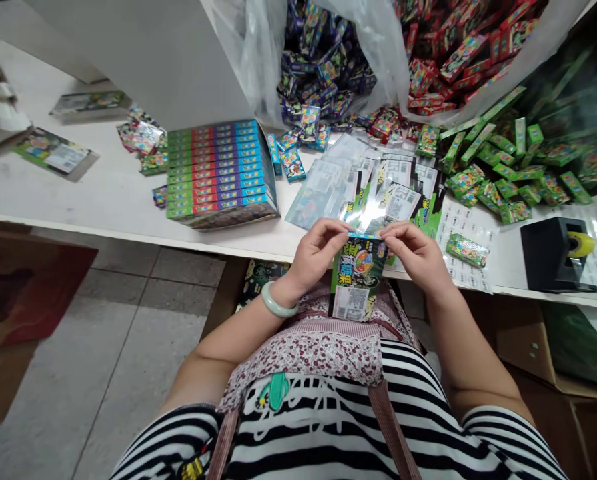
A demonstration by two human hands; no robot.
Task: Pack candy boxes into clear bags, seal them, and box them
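Observation:
A dark green-edged printed packet (359,277) hangs between my hands at the table's front edge, with a narrow blue strip along its top. My left hand (321,253) pinches its upper left corner. Its upper right corner is gripped by the fingers of my right hand (414,252). Just behind my hands lie overlapping printed packets (395,200) and clear plastic sleeves (315,197). Left of them stands a stack of small boxes (218,170) in green, red, purple and blue columns.
Bags of small purple boxes (328,63) and red boxes (458,60) stand at the back. Green boxes (515,167) are heaped at the right, behind a black tape dispenser (548,253). A grey panel (153,60) rises at the left.

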